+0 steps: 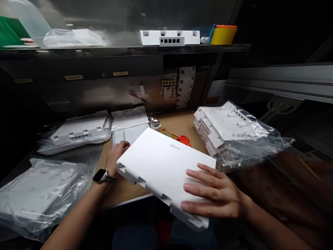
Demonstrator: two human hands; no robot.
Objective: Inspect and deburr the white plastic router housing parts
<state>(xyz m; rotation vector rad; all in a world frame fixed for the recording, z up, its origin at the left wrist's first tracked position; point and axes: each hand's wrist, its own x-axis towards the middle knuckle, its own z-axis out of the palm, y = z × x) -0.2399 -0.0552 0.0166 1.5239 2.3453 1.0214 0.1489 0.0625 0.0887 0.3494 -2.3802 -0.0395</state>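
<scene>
A white plastic HUAWEI-marked cover [161, 152] is held tilted over the front of the work table, its notched long edge toward me. My right hand [213, 192] lies across its right end with fingers spread on the top face; the thumb is hidden. At the left edge of the cover is my left hand [118, 154], wearing a watch [100, 176], its fingers curled and partly hidden behind that edge. Just beyond the cover are a red-orange tool [184, 140] and a small metal-topped dispenser [155, 123].
Stacks of white covers in clear plastic lie at right [234, 121] and lower left [39, 191]. More white covers [83, 126] rest at the back left. Above runs a metal shelf [117, 51] with another white cover [170, 34] and a yellow container [223, 35].
</scene>
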